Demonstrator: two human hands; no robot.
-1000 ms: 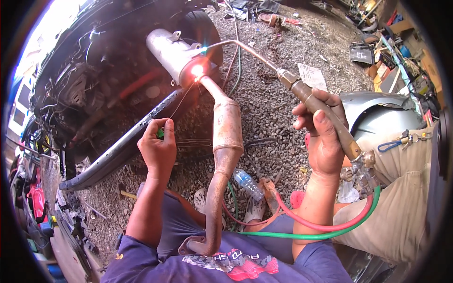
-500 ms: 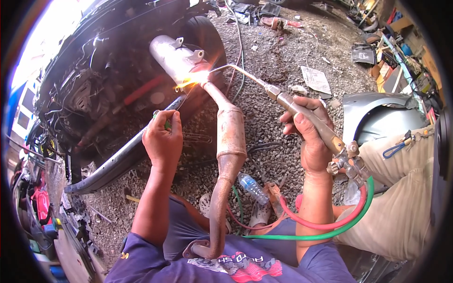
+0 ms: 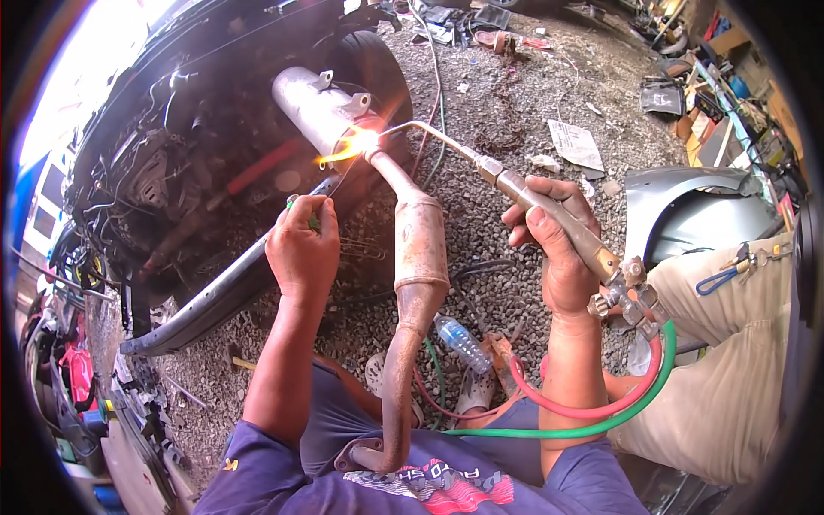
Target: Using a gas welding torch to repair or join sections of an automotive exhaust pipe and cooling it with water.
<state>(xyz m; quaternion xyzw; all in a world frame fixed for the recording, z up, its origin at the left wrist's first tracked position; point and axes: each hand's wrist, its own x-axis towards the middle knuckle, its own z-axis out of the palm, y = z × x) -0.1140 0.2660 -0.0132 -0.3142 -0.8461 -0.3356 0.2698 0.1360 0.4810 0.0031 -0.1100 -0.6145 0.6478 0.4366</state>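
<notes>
My right hand (image 3: 562, 236) wraps around the handle of a gas torch (image 3: 536, 199), whose thin bent tip reaches left to a bright flame (image 3: 359, 144). The flame burns where a rusty exhaust pipe (image 3: 415, 245) meets a silver muffler (image 3: 311, 107). Closed in a pinch, my left hand (image 3: 302, 245) holds a thin welding rod (image 3: 344, 178) that slants up toward the flame; a bit of green shows between the fingers. The pipe runs down toward me, its flanged lower end (image 3: 365, 455) by my shirt. Glare hides the joint itself.
Red (image 3: 592, 410) and green (image 3: 549, 432) hoses loop from the torch under my right forearm. A dark vehicle body (image 3: 163, 146) stands at the left. A water bottle (image 3: 462, 343) lies on the gravel. At right are a silver fender (image 3: 695, 206) and another person's trousers (image 3: 721, 369).
My left hand has shifted slightly right and up. The torch in my right hand has moved a little to the left, and the glow at the joint looks smaller.
</notes>
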